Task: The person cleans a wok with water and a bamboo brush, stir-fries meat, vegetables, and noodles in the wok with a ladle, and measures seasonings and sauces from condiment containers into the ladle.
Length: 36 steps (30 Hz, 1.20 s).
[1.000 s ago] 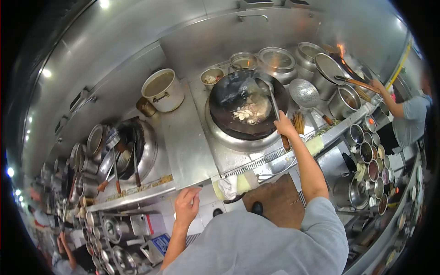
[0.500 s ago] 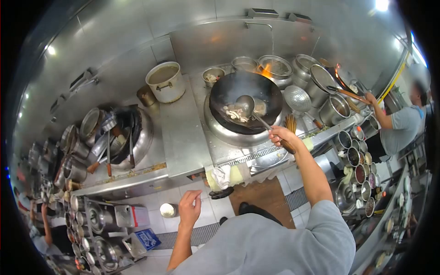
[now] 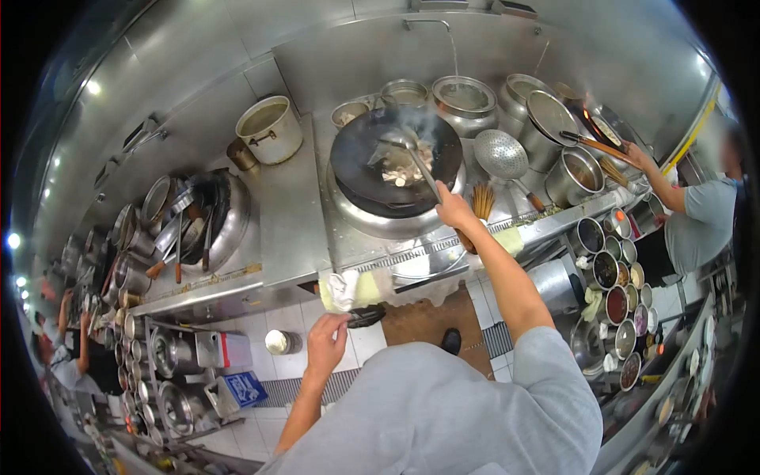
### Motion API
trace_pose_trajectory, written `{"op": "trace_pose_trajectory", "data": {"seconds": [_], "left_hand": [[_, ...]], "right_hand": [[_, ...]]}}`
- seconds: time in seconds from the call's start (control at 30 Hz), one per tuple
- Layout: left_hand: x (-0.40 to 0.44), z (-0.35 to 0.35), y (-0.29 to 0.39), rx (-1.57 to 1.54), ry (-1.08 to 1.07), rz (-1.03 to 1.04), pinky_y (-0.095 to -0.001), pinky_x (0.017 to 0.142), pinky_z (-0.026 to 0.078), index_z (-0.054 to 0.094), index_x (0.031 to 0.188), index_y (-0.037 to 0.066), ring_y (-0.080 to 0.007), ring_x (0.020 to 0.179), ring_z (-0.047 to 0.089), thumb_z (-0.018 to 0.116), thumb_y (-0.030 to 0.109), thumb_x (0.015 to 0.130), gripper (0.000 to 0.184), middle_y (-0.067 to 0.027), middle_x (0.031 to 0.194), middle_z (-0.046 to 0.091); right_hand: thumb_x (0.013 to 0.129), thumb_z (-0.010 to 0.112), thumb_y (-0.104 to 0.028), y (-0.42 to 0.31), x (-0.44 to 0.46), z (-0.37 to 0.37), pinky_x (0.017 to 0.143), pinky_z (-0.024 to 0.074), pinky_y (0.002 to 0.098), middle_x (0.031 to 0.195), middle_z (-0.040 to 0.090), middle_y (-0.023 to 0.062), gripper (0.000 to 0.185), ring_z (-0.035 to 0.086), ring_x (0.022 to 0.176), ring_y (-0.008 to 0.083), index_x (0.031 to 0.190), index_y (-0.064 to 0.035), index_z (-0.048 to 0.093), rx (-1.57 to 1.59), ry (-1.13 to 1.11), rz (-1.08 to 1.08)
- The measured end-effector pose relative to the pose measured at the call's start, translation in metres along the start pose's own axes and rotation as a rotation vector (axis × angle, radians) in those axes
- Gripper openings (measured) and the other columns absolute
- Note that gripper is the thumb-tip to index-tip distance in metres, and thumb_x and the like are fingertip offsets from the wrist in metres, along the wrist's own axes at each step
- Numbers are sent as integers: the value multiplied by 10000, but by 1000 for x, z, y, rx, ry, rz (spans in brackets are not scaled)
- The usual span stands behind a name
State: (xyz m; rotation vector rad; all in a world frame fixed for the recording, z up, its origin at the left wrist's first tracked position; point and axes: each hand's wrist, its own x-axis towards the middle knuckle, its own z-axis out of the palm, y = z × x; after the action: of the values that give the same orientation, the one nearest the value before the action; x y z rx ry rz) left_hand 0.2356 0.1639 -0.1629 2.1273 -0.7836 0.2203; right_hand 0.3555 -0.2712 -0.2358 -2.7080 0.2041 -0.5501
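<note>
My right hand point(image 3: 456, 212) is closed around the handle of a long ladle point(image 3: 424, 168). The ladle's bowl end reaches into a black wok point(image 3: 356, 162), above and beside pale sliced food point(image 3: 402, 164). Steam partly veils that end. Steam rises from the wok, which sits tilted on a round metal burner ring point(image 3: 388, 226). Below the stove's front edge, my left hand point(image 3: 326, 342) hangs with fingers loosely bent and thumb apart, nothing visible in it. A dark object point(image 3: 366, 317) lies just beyond its fingertips.
A perforated strainer point(image 3: 500, 154) and a bamboo brush point(image 3: 483, 201) lie right of the wok. Behind stand pots, one under a running tap point(image 3: 451, 39). A white pot point(image 3: 269, 131) stands left. Cloths point(image 3: 356, 290) line the front edge. A co-worker point(image 3: 701, 214) works at right.
The wok now tilts differently, and the flame behind it is gone from view. My right hand and the ladle have shifted, with the food more exposed. The whole view has shifted slightly.
</note>
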Motion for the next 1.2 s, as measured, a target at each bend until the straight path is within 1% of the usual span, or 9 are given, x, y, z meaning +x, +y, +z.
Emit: {"op": "trace_pose_trajectory", "data": {"seconds": [0.07,0.13,0.2,0.3,0.4,0.67,0.7,0.9,1.2], "left_hand": [[12,23,22,43,13,4,-312,619,503,682,941,4,-234,687,631,612,-30,842,125,-125,820,653],[23,47,45,20,21,-31,-311,618,502,680,941,5,-234,687,632,618,-32,835,129,-122,824,651],[32,70,71,29,-25,-16,-314,628,507,681,961,7,-231,701,637,622,-40,830,152,-119,843,652],[39,94,103,20,-48,-11,-339,690,521,686,969,25,-268,789,644,631,-36,818,172,-116,914,649],[40,110,117,-24,-69,-65,-368,743,519,692,980,47,-308,863,641,636,-26,810,194,-110,972,643],[61,170,88,-207,-385,-77,-333,653,522,705,915,12,-255,702,658,676,56,841,91,-122,818,694],[66,180,83,-223,-420,-64,-333,653,523,704,916,10,-254,703,658,670,68,849,95,-128,824,692],[86,260,102,-312,-747,189,-359,768,515,678,985,-2,-320,861,641,616,65,869,148,-168,961,672],[22,319,244,-386,-1060,498,-325,697,499,670,998,-4,-230,774,624,602,45,879,146,-117,919,662]], "right_hand": [[886,579,-128,14,-6,-44,545,501,423,798,608,171,679,610,605,270,1485,-110,259,90,15,-12],[869,561,-71,1,-12,-118,768,497,490,952,640,297,700,631,823,451,1484,-79,227,1088,-382,517],[866,549,-35,35,-14,-102,702,507,496,917,638,280,709,628,781,447,1492,-87,220,985,-355,534],[899,582,-121,84,-36,-60,397,464,324,758,584,104,662,578,494,140,1481,-142,268,234,377,32],[862,612,-104,64,-86,-106,567,508,430,779,620,218,524,625,626,344,1344,-71,410,816,150,525],[886,605,-174,101,-276,-121,362,404,324,611,544,67,204,498,382,167,1043,-79,517,681,257,906],[843,633,-183,97,-308,-131,573,468,437,686,574,151,281,600,571,290,1060,-55,508,572,156,1008],[851,613,-205,46,-499,-160,714,469,528,834,634,254,320,603,811,477,1124,-81,503,161,158,1195],[858,605,-211,-63,-660,-176,590,426,443,686,559,136,251,572,630,339,1052,-88,502,223,718,1480]]}}
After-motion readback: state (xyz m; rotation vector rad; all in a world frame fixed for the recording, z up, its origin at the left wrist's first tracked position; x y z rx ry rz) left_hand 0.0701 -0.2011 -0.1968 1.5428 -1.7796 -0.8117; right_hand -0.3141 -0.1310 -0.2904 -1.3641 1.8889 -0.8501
